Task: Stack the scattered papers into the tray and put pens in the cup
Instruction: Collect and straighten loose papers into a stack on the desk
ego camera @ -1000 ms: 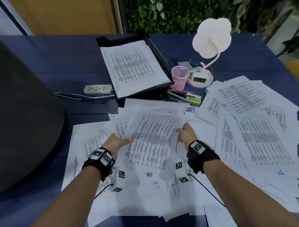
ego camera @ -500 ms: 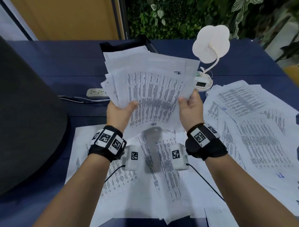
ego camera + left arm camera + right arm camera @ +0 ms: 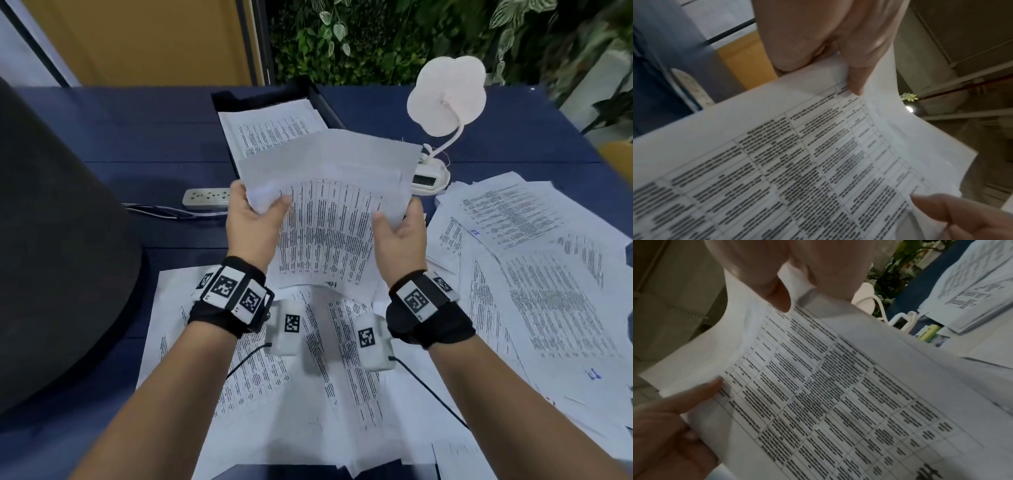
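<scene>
A bundle of printed sheets [image 3: 329, 212] is held up above the desk, its top part folding toward me. My left hand [image 3: 255, 219] grips its left edge, thumb on the printed face; the left wrist view shows that thumb on the sheet [image 3: 838, 154]. My right hand [image 3: 399, 229] pinches the right edge, which the right wrist view shows close up on the same sheets [image 3: 828, 386]. Behind the bundle stands the black tray [image 3: 322, 102] with papers [image 3: 274, 130] in it. Many more papers [image 3: 534, 274] lie scattered over the desk. The cup is hidden behind the bundle.
A white cloud-shaped lamp [image 3: 445, 99] with a clock base [image 3: 428, 178] stands at the back right. A white power strip [image 3: 205, 198] lies to the left of the tray. A large dark object [image 3: 58, 246] fills the left side. A green marker [image 3: 929, 333] lies by the lamp.
Both hands gathered sheets off the desk and lifted them up in front of the tray. Since half a second ago the bundle's top has bent over toward me.
</scene>
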The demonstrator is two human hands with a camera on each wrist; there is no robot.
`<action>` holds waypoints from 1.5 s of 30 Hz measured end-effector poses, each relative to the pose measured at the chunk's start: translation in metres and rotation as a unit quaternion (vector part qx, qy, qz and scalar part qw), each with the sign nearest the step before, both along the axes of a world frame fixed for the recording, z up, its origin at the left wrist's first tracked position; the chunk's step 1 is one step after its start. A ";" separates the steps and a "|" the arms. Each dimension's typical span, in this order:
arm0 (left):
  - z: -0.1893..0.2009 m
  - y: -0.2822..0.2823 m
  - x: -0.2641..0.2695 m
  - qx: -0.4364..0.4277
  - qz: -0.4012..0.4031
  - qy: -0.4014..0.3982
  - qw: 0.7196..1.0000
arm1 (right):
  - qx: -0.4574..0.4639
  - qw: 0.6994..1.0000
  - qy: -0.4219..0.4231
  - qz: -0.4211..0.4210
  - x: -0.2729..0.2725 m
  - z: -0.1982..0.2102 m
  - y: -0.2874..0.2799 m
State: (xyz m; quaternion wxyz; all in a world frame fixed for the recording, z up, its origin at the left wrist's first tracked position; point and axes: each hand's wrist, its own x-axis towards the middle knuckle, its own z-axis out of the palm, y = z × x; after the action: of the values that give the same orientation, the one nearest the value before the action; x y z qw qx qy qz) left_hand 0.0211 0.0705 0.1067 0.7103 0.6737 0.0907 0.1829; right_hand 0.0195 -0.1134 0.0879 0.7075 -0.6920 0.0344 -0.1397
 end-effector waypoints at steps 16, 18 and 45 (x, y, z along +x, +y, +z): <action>-0.074 -0.004 -0.007 -0.016 -0.045 0.147 0.988 | -0.032 0.993 0.115 0.005 -0.010 -0.028 0.001; -0.071 -0.007 -0.006 -0.015 -0.034 0.153 0.987 | -0.059 0.990 0.131 0.001 -0.007 -0.037 0.002; -0.137 0.014 -0.047 0.173 -0.096 0.375 0.906 | -0.294 0.855 0.395 0.161 -0.023 -0.102 -0.038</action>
State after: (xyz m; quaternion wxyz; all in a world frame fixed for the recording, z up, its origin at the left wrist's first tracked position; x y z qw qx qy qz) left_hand -0.0258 0.0845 -0.0299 0.5100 0.8105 0.2522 -0.1394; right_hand -0.0038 -0.1514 -0.0143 0.4106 -0.8606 0.1559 0.2578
